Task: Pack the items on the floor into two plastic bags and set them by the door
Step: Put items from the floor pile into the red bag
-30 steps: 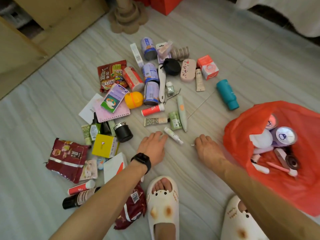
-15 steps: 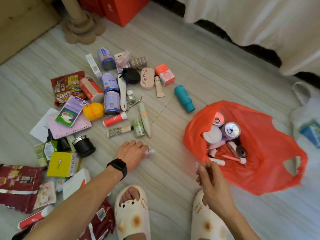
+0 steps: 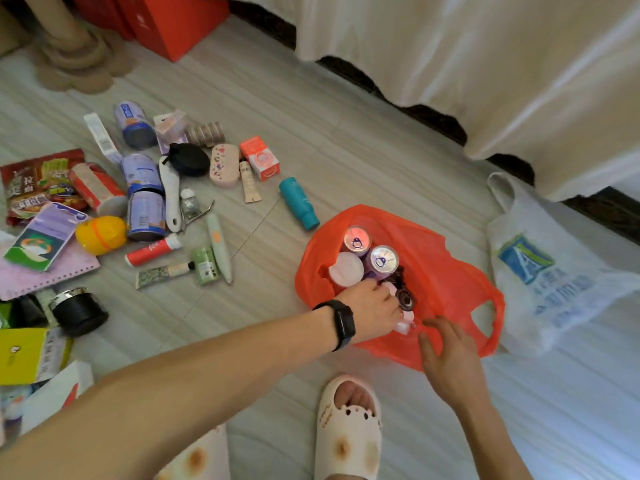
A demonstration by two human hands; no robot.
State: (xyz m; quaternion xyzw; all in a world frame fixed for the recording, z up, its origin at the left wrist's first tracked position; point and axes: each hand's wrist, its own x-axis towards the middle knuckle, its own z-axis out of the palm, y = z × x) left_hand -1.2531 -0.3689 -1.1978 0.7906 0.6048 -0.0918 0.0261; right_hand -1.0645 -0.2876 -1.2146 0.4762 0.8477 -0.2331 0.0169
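Two hands are at the red bag (image 3: 450, 271) on the floor (image 3: 346, 143). The left hand (image 3: 372, 306), the one with the black watch (image 3: 341, 323), is reaching into the bag's mouth with its fingers curled downward. A small white thing (image 3: 403, 325) pokes out right under them, but honestly I can't tell if it's being gripped or just lying there. The right hand (image 3: 448, 358) is over the bag's near edge with fingers spread and relaxed, holding nothing.

Inside the bag, just past the left hand, are two cans (image 3: 382, 260) standing top-up, a round white lid (image 3: 346, 270) beside them, and some dark bits I can't make out.

A teal bottle (image 3: 299, 202) lies on the floor just off the bag's far-left edge. A white bag (image 3: 540, 271) with a blue logo lies flat to the right of the red one.

Further left is the unpacked pile, including a green tube (image 3: 205, 261), a red tube (image 3: 152, 251), a yellow egg-shaped thing (image 3: 100, 234) and a black jar (image 3: 79, 311).
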